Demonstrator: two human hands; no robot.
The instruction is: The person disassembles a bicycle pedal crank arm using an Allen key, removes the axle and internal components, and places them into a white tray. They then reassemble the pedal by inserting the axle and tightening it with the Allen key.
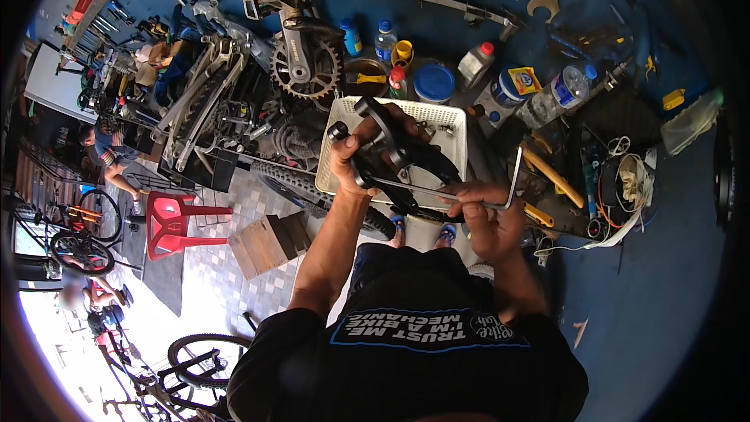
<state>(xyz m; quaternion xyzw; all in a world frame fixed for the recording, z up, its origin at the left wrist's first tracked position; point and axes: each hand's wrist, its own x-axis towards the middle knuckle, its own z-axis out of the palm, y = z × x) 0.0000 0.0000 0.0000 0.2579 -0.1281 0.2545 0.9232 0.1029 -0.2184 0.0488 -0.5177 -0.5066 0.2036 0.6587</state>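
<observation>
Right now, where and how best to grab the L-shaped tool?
I'd take the L-shaped tool by its short leg, from the right: that leg stands bare beyond the right hand. The long shaft looks busier: that hand holds it near the bend, and its far end reaches the black part in the left hand.

White lettering (426, 326) on black shirt (437, 379)

A red chair (159, 227) near a wooden box (262, 248), a blue-lidded tub (434, 82) among bottles (473, 67)
</observation>
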